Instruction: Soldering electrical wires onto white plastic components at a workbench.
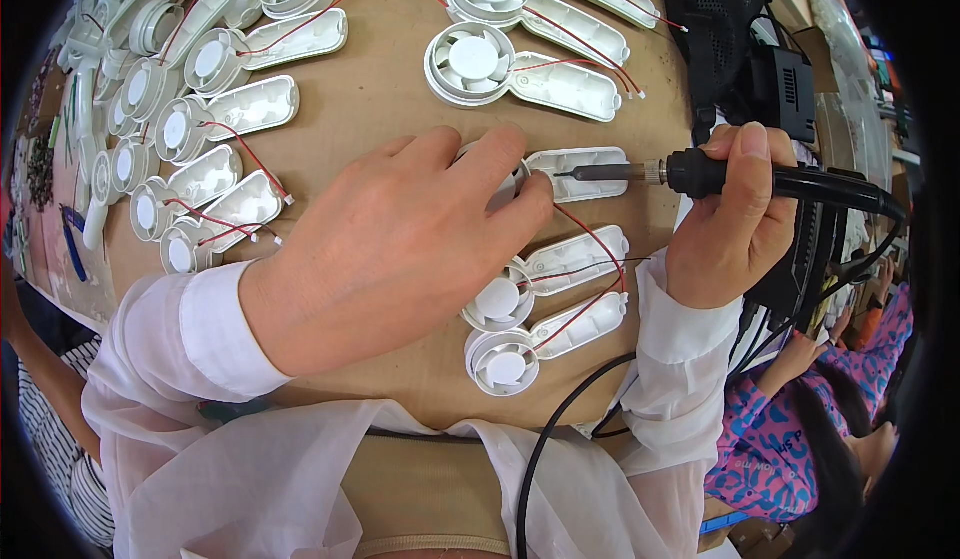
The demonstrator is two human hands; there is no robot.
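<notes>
While covering the round end of a white fan unit with the left hand, grips a black soldering iron in the right hand; has the right thumb and fingers wrapped about the dark handle, behind the metal barrel; points the thin tip leftward over the open handle shell of that same fan unit, leaving contact between tip and shell impossible to judge; curls the left thumb and fingers down around the fan end, palm downward, hiding most of the hold, so unclear whether pinching firmly or only pressing; has this fan unit near the middle of the brown tabletop, between the two hands, with the shell toward the right hand.

Just below, shows a second fan unit and a third fan unit, both open side up, with a red wire curving past the shells; beyond the left hand, includes more fan units, crowded along the left of the tabletop, some trailing wires; toward the left edge, includes blue pliers; near the right forearm, shows a black cable looping downward; at far right, takes in a co-worker in a pink-and-blue patterned garment; at far left, takes in a striped garment.
</notes>
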